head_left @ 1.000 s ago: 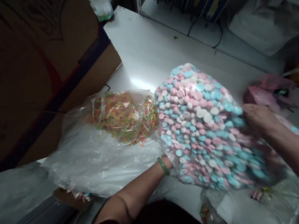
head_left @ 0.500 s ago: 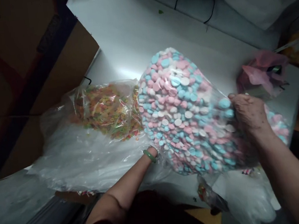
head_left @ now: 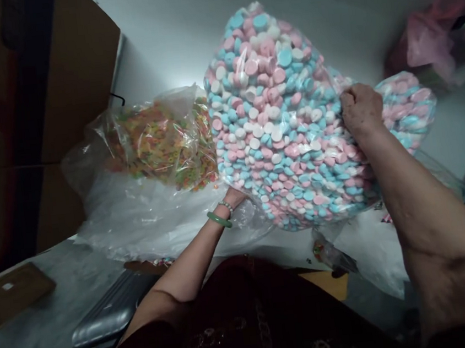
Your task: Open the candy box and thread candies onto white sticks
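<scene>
A large clear plastic bag [head_left: 272, 153] full of small round pink, blue and white pieces fills the middle of the view, propped at a tilt over the table. My right hand [head_left: 362, 109] is closed on the plastic at its right side. Beyond that hand, more of the same coloured pieces [head_left: 408, 108] show through plastic. My left hand [head_left: 235, 197], with a green bangle at the wrist, reaches under the lower left edge of the bag, and its fingers are hidden. Left of it lies a clear bag of small orange, yellow and green pieces [head_left: 150, 144] on whitish plastic sheeting [head_left: 149, 216].
Cardboard boxes [head_left: 88, 62] stand at the left of the white table [head_left: 167, 31]. A pink plastic bag [head_left: 430, 45] sits at the far right. Near the front edge are a small clear bag [head_left: 334, 254] and white plastic [head_left: 379, 250]. Lower left is a dark ribbed case [head_left: 101, 309].
The view has shifted. My right hand and the big bag are higher in the picture, and the bag's pieces have spread and settled. My left hand has slid up under the bag's edge.
</scene>
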Demonstrator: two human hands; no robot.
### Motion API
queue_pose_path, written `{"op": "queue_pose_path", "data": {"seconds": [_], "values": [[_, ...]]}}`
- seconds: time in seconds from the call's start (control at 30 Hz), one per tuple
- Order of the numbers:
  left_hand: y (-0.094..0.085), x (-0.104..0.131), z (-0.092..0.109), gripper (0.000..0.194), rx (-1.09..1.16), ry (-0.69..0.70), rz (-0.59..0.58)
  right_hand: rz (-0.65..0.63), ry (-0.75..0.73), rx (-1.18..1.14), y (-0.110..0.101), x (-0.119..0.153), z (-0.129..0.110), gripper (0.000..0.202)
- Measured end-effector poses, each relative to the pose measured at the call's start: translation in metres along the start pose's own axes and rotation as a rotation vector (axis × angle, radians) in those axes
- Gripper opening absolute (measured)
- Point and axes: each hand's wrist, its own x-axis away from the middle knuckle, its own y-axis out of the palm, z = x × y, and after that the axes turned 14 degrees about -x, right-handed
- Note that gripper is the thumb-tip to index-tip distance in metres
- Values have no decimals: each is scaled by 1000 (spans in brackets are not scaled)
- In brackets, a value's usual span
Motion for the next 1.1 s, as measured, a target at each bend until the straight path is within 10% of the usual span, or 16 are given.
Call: {"op": "queue_pose_path", "data": {"seconds": [0.17, 0.3, 0.57, 0.77, 1.0, 1.1], "values": [[-23, 28, -6, 29, -114, -240, -179, 48, -271, 71, -2, 54, 5, 47], [-34, 54, 5, 29, -448, -274, 7, 130, -491, 68, 9, 144, -4, 30], [-18, 78, -9, 47, -284, -69, 286, -422, -559, 127, 118, 321, -40, 31], [-15, 74, -13, 60, 12, -23, 371, -351, -335, 231, 162, 320, -48, 20], [-40, 80, -13, 120, -14, 41, -27, -367, -369, 162, 147, 324, -48, 23], [-50, 90, -7, 97, -221, 12, -67, -399, -380, 122, 153, 319, -61, 43]]}}
